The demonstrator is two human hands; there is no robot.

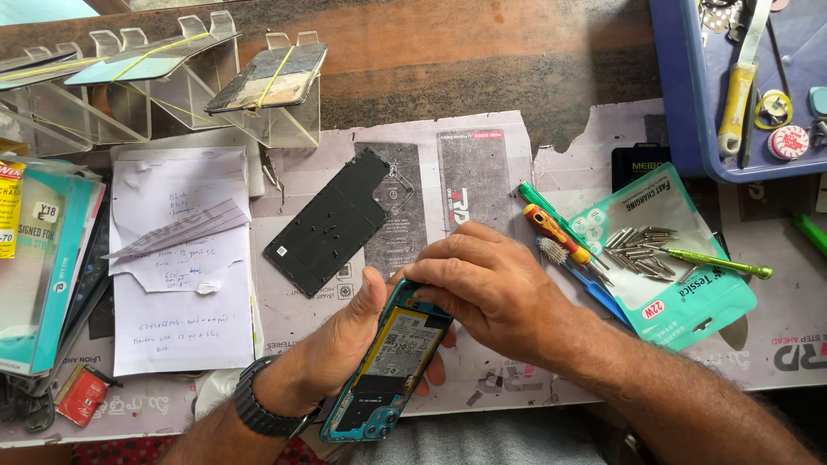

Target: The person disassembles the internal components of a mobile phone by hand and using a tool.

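My left hand [345, 336] cradles an opened teal phone [388, 362] from below, its back off and its battery and boards showing. My right hand [487, 284] lies over the phone's upper end, fingers curled on its top edge. A black back panel [327, 224] rests flat on the paper-covered bench just above and left of the hands. A black watch sits on my left wrist.
Screwdrivers [556, 234], a small brush and several metal bits [642, 250] lie on a teal packet [680, 258] to the right. A blue tray [680, 103] of tools is at top right. Handwritten notes [181, 284], boxes [43, 258] and clear stands with phone screens [267, 77] fill the left.
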